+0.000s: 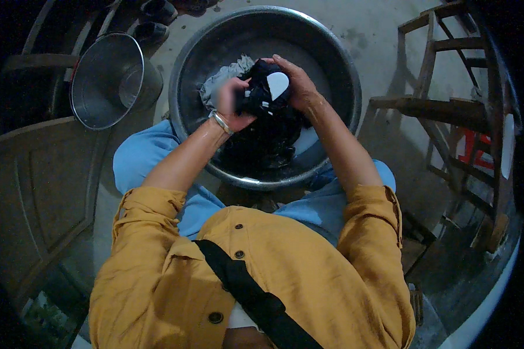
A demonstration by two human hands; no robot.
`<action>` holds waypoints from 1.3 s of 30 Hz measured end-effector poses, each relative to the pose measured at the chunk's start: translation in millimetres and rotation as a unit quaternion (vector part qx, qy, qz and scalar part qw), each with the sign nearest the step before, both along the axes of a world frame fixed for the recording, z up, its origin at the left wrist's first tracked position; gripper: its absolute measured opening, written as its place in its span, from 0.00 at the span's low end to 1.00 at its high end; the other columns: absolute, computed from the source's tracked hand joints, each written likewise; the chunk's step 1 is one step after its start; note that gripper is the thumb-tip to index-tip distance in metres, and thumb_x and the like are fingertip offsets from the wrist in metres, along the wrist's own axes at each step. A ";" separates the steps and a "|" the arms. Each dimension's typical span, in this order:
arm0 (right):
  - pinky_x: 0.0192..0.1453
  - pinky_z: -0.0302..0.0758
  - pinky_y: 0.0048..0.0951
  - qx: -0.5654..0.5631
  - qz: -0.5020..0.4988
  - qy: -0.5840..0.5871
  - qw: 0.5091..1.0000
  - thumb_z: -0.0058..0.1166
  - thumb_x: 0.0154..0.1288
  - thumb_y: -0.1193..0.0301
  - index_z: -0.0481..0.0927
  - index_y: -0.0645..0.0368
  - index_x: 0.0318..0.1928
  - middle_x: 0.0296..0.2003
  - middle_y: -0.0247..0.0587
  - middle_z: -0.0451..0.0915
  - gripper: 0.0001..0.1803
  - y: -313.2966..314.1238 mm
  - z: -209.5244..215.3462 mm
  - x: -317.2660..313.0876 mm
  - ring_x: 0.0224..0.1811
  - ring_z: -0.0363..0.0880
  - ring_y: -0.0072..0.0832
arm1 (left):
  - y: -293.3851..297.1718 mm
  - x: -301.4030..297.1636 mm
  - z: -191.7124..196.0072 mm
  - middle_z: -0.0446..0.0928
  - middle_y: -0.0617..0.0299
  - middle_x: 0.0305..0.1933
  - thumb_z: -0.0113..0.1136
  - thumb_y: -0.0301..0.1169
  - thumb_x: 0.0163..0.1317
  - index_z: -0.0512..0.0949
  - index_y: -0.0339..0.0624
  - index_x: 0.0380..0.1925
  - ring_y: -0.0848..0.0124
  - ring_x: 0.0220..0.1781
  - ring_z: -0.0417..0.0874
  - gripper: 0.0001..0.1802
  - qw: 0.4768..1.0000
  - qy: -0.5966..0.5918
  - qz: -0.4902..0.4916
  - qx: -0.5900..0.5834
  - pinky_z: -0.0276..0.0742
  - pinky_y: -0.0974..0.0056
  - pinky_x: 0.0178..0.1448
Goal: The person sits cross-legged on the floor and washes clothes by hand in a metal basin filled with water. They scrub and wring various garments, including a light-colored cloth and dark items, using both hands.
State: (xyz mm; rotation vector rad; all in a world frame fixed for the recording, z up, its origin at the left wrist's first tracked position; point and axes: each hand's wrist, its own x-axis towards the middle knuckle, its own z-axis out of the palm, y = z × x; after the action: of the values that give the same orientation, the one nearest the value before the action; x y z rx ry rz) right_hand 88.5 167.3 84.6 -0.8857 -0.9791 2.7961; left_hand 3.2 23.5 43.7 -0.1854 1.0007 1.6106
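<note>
Head view, looking down. Both hands work a wet black garment with a white patch (268,93) over a wide, round grey metal basin (340,64) standing on the concrete floor (378,35). The left hand (232,104), blurred and wearing a silver bangle (220,121) at the wrist, is clenched on the near side of the bunched cloth; the right hand (294,81) is closed over its far side, thumb and fingers wrapped around the fabric. More dark cloth hangs from the grip into the basin, and a pale grey cloth (224,78) lies against the inner wall behind the left hand. A shiny steel bucket (108,78) stands just left of the basin; a wooden frame (442,104) stands to the right. The step appears to be hand-scrubbing; continuing would call for a firm two-handed grip and a fresh section of fabric.
</note>
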 end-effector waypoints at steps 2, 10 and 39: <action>0.35 0.71 0.22 0.010 -0.050 0.033 0.998 0.47 0.59 0.58 0.76 0.54 0.43 0.33 0.36 0.76 0.17 3.3 -10.8 0.4 0.33 0.74 0.23 | -4.2 -4.9 -49.5 0.73 0.63 0.36 0.52 0.40 0.40 0.73 0.47 0.35 0.67 0.39 0.74 0.20 0.996 0.076 0.029 0.021 0.72 0.60 0.43; 0.50 0.68 0.28 0.719 -0.071 0.137 0.677 0.49 0.58 0.70 0.76 0.57 0.42 0.39 0.43 0.73 0.11 -23.4 -33.2 -2.4 0.43 0.73 0.34 | -0.4 0.2 18.4 0.75 0.64 0.33 0.49 0.40 0.47 0.73 0.46 0.34 0.67 0.38 0.76 0.15 0.983 -0.117 0.041 0.137 0.72 0.61 0.46; 0.40 0.71 0.25 0.373 -0.077 -0.097 0.920 0.44 0.57 0.72 0.75 0.63 0.40 0.35 0.38 0.76 0.12 -30.3 -20.1 23.4 0.35 0.74 0.25 | 1.9 -13.6 25.5 0.75 0.61 0.35 0.56 0.23 0.53 0.71 0.44 0.38 0.66 0.36 0.78 0.12 0.998 -0.008 0.063 -0.007 0.78 0.57 0.40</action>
State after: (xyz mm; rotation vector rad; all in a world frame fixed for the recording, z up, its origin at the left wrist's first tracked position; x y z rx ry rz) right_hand 111.9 137.0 64.5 -1.0406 -1.7312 1.9442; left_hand -10.4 25.3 69.2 -0.2744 1.0056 1.7141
